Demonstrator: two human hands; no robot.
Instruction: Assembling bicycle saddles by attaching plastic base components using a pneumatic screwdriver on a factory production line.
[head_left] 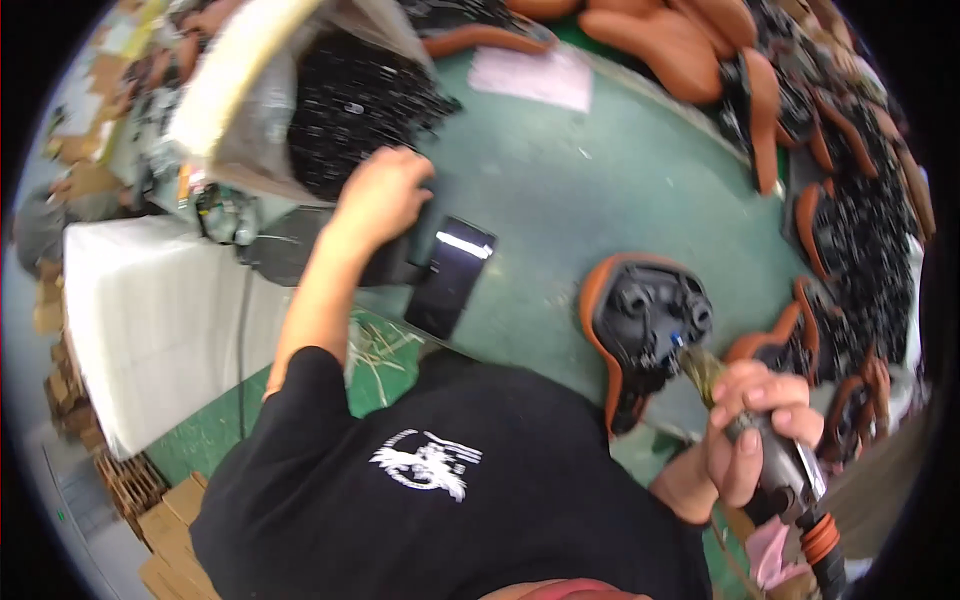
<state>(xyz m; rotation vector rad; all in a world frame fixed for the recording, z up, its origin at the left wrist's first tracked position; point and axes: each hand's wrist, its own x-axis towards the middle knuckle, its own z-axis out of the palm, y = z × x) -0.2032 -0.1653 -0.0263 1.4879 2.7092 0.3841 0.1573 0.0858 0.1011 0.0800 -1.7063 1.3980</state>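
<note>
- Head view, hands: the left hand (385, 195) reaches far forward over the green table (560, 190), fingers curled down at the edge of a heap of small black parts (350, 105) spilling from a clear plastic bag (255, 130); whether it has closed on a part I cannot tell. The right hand (755, 420) is wrapped tight around a power screwdriver (775, 465) with an orange hose collar at its lower end.
- Head view, work piece: one bicycle saddle (640, 330), orange rim and black underside up, lies on the table just ahead of the right hand; the tool's tip touches or nearly touches its underside.
- Step, as I judge it: fetching a small part from the heap while the tool waits at the saddle. The next move seems to call for bringing that part back and seating it squarely under the tip.
- Count: one saddle in work; a row of other saddles (680, 45) crowds the far and right edge, too overlapped to count. One flat black plate (450, 275) lies near the left forearm, one pale sheet of paper (530, 75) farther off, one white block (150, 320) at the left.
</note>
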